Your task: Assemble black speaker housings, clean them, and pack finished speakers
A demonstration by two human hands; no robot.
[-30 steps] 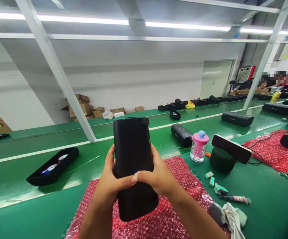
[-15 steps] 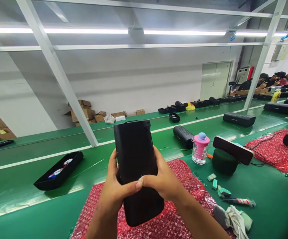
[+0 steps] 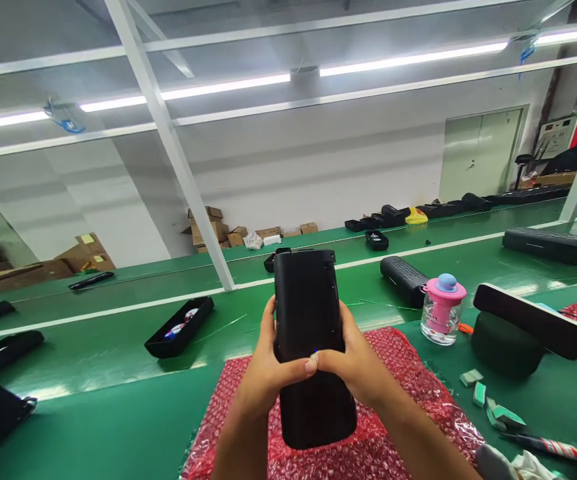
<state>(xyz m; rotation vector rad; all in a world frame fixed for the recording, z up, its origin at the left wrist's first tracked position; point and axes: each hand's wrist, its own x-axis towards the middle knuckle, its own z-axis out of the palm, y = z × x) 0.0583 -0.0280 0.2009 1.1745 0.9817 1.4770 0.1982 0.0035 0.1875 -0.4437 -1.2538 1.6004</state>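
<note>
A black, box-shaped device with rounded ends (image 3: 313, 300), likely a speaker housing, is held up in front of me with a small blue light on its face. My left hand (image 3: 273, 363) grips its left side, and my right hand (image 3: 356, 353) grips its right side. Both thumbs meet across the face beside the blue light; the other fingers are mostly hidden behind it. Beneath lies a red bubble-wrap sheet (image 3: 408, 393) on the green bench.
A pink-lidded clear bottle (image 3: 443, 310) stands to the right, beside a phone (image 3: 528, 320) leaning on a dark round stand (image 3: 503, 347). Small green-white foam pieces (image 3: 503, 413) lie nearby. An open black shell (image 3: 181, 327) sits at left, a black speaker-like unit (image 3: 403, 280) beyond.
The view has turned left, so the surroundings appear shifted to the right and more black shells show at far left. Both hands keep their hold on the device, thumbs in the same place.
</note>
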